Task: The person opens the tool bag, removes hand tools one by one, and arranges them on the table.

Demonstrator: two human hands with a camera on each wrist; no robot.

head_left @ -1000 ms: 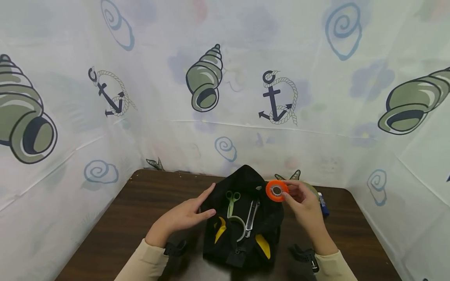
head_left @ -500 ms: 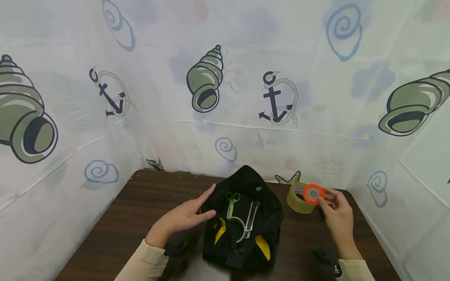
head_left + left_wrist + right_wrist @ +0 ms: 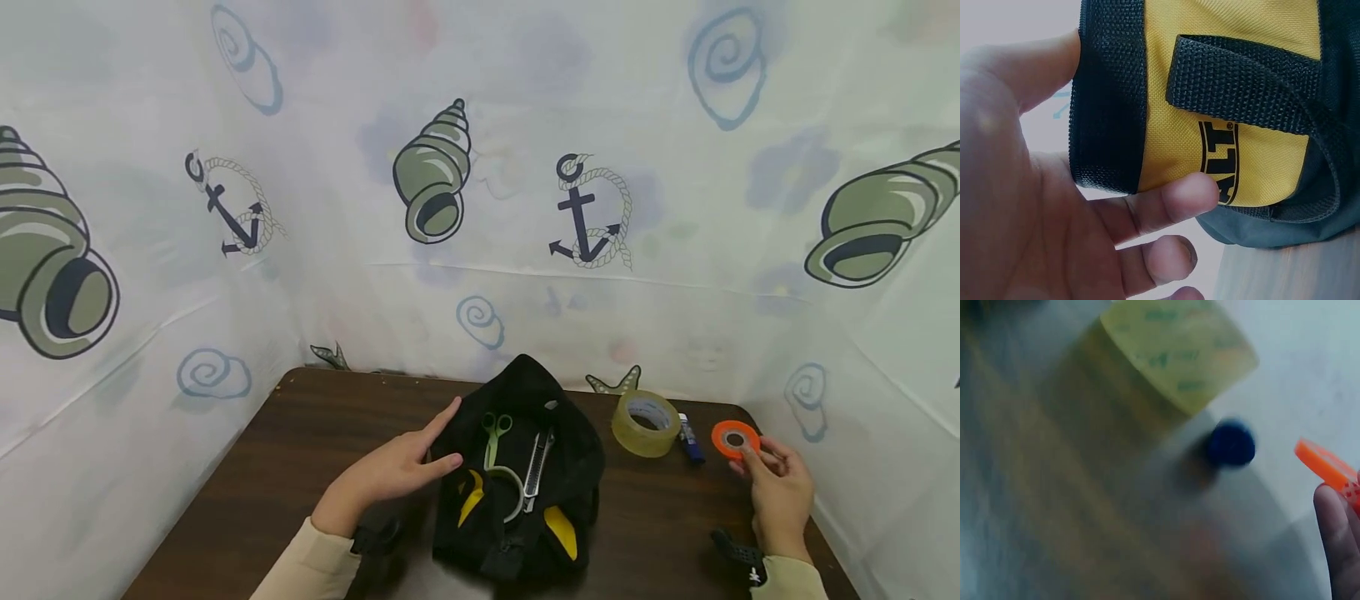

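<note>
My left hand [image 3: 390, 471] rests at the left edge of a black and yellow tool bag [image 3: 517, 546]. Its thumb is at the zipped rim and a fingertip [image 3: 1191, 197] lies against the yellow side panel [image 3: 1272, 25]. Inside the gaping bag are green-handled scissors [image 3: 491, 446], a utility knife [image 3: 536, 471] and a pale roll of tape [image 3: 512, 483]. At the right of the table my right hand [image 3: 780, 492] pinches a roll of orange tape [image 3: 723, 450] between thumb and fingers. In the right wrist view, only part of the orange roll [image 3: 1322, 465] shows.
Behind the bag, to its right, a wide roll of clear yellowish packing tape [image 3: 637, 437] stands on the brown table [image 3: 300, 450]. Close beside that roll lies a blue glue-stick-like tube [image 3: 691, 442]. A patterned cloth [image 3: 525, 308] hangs around the back and sides.
My right hand has carried the orange tape from above the bag's right edge over to the table's right side, past the packing tape and blue tube. My left hand stays at the bag.
</note>
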